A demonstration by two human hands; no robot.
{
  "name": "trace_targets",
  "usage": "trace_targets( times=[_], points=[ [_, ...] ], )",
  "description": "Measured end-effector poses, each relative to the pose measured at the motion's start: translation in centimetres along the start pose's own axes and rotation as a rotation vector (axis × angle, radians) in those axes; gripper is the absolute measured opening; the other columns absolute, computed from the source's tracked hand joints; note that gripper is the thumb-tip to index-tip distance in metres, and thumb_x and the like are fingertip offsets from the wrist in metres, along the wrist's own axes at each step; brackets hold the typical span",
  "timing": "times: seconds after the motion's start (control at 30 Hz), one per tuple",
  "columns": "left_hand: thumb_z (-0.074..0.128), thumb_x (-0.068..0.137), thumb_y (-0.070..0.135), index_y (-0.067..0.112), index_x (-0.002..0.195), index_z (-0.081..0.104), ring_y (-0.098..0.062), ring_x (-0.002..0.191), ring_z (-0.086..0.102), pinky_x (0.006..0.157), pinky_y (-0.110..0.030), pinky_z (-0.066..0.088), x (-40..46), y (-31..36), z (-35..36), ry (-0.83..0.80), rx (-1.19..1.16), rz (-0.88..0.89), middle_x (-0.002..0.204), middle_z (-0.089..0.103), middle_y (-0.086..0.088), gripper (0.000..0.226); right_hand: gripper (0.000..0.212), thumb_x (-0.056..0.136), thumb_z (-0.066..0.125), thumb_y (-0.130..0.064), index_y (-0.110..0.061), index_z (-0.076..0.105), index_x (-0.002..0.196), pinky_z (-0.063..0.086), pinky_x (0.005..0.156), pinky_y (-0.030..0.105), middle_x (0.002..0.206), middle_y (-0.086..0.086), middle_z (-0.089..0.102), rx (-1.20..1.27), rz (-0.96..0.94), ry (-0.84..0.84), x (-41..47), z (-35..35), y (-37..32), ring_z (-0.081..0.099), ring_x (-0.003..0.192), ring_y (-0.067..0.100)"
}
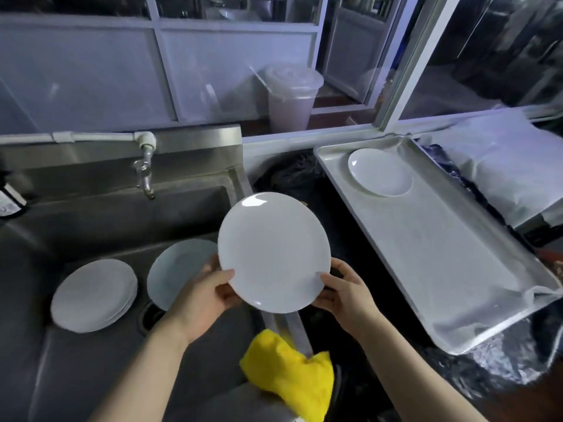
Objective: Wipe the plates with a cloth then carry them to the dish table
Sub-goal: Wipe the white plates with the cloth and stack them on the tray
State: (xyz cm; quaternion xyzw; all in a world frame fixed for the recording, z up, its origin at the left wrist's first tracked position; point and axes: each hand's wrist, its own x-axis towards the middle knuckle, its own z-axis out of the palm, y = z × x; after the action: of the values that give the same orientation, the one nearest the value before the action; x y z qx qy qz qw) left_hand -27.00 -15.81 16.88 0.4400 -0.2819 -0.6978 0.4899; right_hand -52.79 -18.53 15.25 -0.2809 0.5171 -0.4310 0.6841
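Over the sink's right edge, both hands, left hand and right hand, pinch a round white plate by its rim, probably to carry it to the metal tray.

Glossy white plate, brushed steel sink, matt metal tray, yellow cloth

Your held plate hides fingers of both hands behind rim and part of sink plate beneath; dark bottle left of plate cut by frame edge, label unreadable
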Motion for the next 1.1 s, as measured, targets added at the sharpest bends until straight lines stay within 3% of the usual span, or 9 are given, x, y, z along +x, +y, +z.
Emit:
trace_targets(
  times=[0.13,0.23,0.4,0.53,0.67,0.87,1.03,1.1],
  points=[
    [0.05,0.089,0.016,0.025,0.138,0.048,-0.027,0.11,0.065,0.089,-0.044,0.048,5.0,0.9,4.1,0.036,0.008,0.045,0.121,0.068,-0.009,0.05,0.025,0.088,0.056,0.001,-0.011,0.059,0.11,0.055,0.056,0.033,0.087,0.011,0.069,0.066,-0.051,0.099,3.2,-6.4,-4.6,0.066,0.062,0.026],
    [0.043,0.091,0.015,0.026,0.133,0.05,-0.027,0.116,0.062,0.095,-0.044,0.045,8.2,1.6,6.7,0.043,-0.032,0.073,0.125,0.065,-0.01,0.044,0.029,0.086,0.056,0.003,-0.014,0.058,0.109,0.055,0.053,0.031,0.081,0.01,0.07,0.152,-0.087,0.183,6.1,-10.9,-8.0,0.065,0.057,0.023],
    [0.034,0.097,0.008,0.019,0.137,0.048,-0.028,0.114,0.063,0.095,-0.044,0.045,12.6,2.3,10.2,0.091,-0.025,0.077,0.126,0.065,-0.013,0.044,0.026,0.085,0.054,0.007,-0.015,0.058,0.099,0.056,0.054,0.03,0.074,0.009,0.071,0.257,-0.162,0.311,11.4,-15.8,-13.2,0.068,0.056,0.026],
    [0.039,0.094,0.009,0.018,0.136,0.049,-0.028,0.113,0.064,0.096,-0.045,0.045,14.5,2.5,11.6,0.121,-0.008,0.079,0.125,0.065,-0.013,0.044,0.033,0.085,0.05,0.012,-0.007,0.052,0.111,0.057,0.058,0.036,0.096,0.019,0.064,0.318,-0.161,0.431,15.9,-17.5,-15.7,0.067,0.071,0.032],
    [0.044,0.09,0.011,0.018,0.134,0.051,-0.028,0.113,0.064,0.095,-0.045,0.045,15.1,2.2,12.0,0.155,0.001,0.072,0.125,0.066,-0.013,0.045,0.035,0.082,0.045,0.018,-0.004,0.05,0.11,0.056,0.061,0.038,0.109,0.021,0.059,0.363,-0.157,0.504,19.7,-18.5,-17.0,0.064,0.077,0.03],
    [0.041,0.094,0.008,0.018,0.131,0.053,-0.026,0.11,0.066,0.091,-0.043,0.047,14.8,1.5,12.0,0.21,-0.014,0.059,0.122,0.067,-0.011,0.04,0.028,0.084,0.043,0.015,-0.013,0.048,0.085,0.056,0.06,0.039,0.099,0.015,0.059,0.347,-0.12,0.566,23.4,-19.5,-17.8,0.064,0.077,0.027],
    [0.036,0.098,0.007,0.019,0.132,0.053,-0.025,0.111,0.066,0.094,-0.043,0.046,14.4,0.9,12.0,0.24,-0.007,0.042,0.122,0.067,-0.01,0.039,0.028,0.084,0.043,0.015,-0.008,0.05,0.099,0.059,0.064,0.042,0.099,0.015,0.06,0.355,-0.09,0.57,25.0,-19.4,-17.7,0.065,0.081,0.031],
    [0.034,0.099,0.007,0.019,0.132,0.052,-0.025,0.111,0.065,0.094,-0.043,0.046,14.3,0.8,11.9,0.245,-0.005,0.032,0.123,0.067,-0.01,0.04,0.027,0.084,0.043,0.016,-0.01,0.049,0.091,0.059,0.058,0.041,0.093,0.012,0.059,0.355,-0.096,0.565,25.2,-19.1,-17.8,0.065,0.079,0.03]
  ],
)
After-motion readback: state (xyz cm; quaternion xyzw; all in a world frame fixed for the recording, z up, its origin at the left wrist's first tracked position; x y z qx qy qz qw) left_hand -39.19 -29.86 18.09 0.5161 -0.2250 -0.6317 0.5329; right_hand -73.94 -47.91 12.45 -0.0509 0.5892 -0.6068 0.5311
